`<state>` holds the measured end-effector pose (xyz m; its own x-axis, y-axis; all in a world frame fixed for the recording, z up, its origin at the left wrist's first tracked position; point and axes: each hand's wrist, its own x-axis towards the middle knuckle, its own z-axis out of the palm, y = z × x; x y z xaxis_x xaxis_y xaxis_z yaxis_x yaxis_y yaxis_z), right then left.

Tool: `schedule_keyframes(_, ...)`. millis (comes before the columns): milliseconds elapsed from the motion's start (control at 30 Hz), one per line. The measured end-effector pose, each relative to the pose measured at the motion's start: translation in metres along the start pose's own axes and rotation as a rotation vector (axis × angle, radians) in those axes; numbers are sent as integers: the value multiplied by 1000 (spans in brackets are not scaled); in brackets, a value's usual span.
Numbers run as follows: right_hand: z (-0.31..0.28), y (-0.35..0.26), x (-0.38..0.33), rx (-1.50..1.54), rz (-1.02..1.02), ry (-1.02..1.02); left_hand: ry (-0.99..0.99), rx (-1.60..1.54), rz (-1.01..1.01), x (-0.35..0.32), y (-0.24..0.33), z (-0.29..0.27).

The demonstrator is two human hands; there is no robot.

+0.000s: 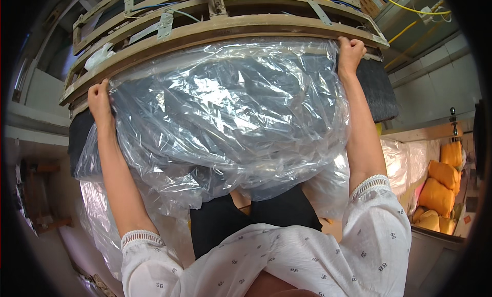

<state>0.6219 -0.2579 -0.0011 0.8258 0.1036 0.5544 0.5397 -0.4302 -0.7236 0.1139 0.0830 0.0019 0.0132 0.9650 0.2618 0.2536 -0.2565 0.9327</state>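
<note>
A clear plastic sheet (220, 102) hangs in shiny wrinkles over a dark, fabric-covered piece (376, 89) that looks like furniture. Above it runs a slatted wooden frame (241, 31) with metal brackets. At the sheet's upper left corner, my left hand (99, 98) is closed on its edge, right against the frame's lower rail. My right hand (351, 56) pinches the upper right corner, higher up and also touching the rail. Both arms are stretched forward and wide apart. The sheet's lower part bunches in loose folds over my lap and down to the left.
A coil spring (217, 3) and thin blue tubes sit among the slats. A yellow hose (410, 8) loops at the upper right. Several orange bundles (439, 181) are stacked at the right, beside plastic-wrapped pieces (405, 161). A pale wall (430, 74) stands behind.
</note>
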Motion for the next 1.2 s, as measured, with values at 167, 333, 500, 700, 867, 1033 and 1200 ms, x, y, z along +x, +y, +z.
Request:
schedule_keyframes(167,-6,-1,3,130,73,56,2,-93,-19,-1,5,-1)
schedule_keyframes(333,-2,14,15,10,-37,124,83,542,254,13,-8,-8)
schedule_keyframes(500,-47,-28,-27,-368,-211,-164,21,415,496,-22,14,-26)
schedule_keyframes(700,-127,-61,-62,398,-138,-583,-9,584,333,-62,41,-140)
schedule_keyframes(867,-186,-130,-102,767,356,-1153,70,1015,525,-102,47,-195)
schedule_keyframes(1033,-219,-160,-138,837,316,-1306,-334,269,555,-203,176,-53)
schedule_keyframes(1200,-235,-168,-172,902,155,-1217,-680,79,822,-314,261,21)
